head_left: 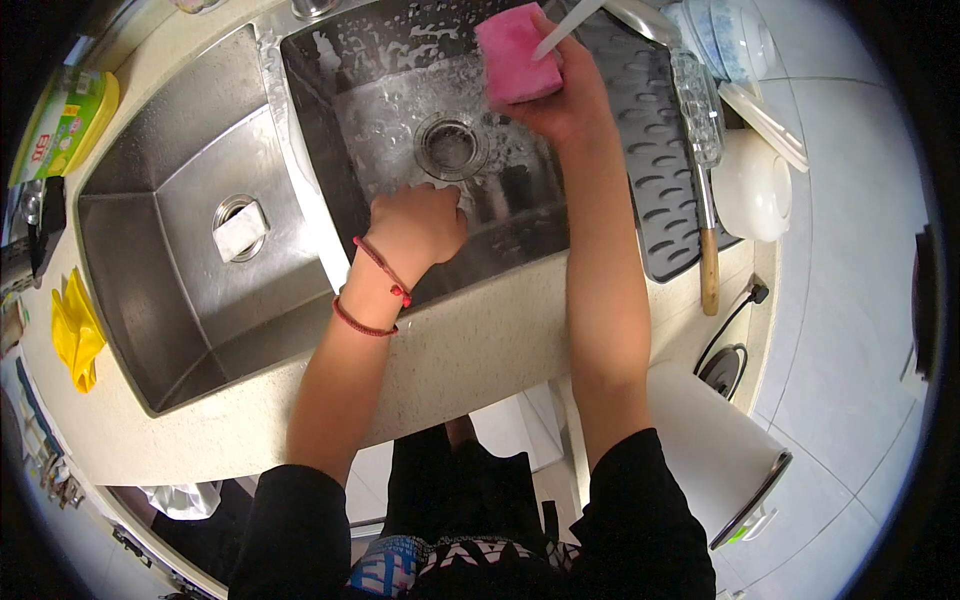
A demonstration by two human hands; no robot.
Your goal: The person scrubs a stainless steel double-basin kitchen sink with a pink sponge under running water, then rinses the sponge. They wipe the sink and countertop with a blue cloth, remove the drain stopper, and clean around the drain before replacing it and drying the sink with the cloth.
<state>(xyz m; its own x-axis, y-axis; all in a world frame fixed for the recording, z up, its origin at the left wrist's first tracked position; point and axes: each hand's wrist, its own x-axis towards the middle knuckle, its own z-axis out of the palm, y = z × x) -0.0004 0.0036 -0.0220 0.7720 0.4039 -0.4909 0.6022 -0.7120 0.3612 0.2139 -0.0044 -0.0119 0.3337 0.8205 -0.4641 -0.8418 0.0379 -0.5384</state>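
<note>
One pale stone worktop (470,350), curved by the lens, carrying everything. One double steel sink: left basin (180,200) dry-looking, one drain with a white stopper (240,230); right basin (400,100) wet and soapy, one round drain (450,147). One white cylindrical bin (715,450) on the floor below the worktop edge, right side. One grey ribbed draining mat (660,180) just right of the right basin. One white bowl (752,187) upside down at the mat's right edge; stack of pale dishes (735,35) behind it, count unclear. Two arms in black sleeves, entering from the lower edge. Left hand (420,222) down inside the right basin near the front wall, fingers curled, closed on something hidden under the knuckles; cannot tell what. Two red cord bracelets (375,290) on that wrist. Right hand (560,100) raised over the right basin's far side, gripping one pink sponge (515,50) between fingers and thumb. Sponge above the basin, past the drain, with one thin white stream or rod (565,25) crossing its upper right corner; hard to tell which. One yellow rubber glove (75,335) on the worktop left of the left basin. One green and yellow packet (65,125) at far left. One wooden-handled utensil (708,260) lying on the mat's front right.
</note>
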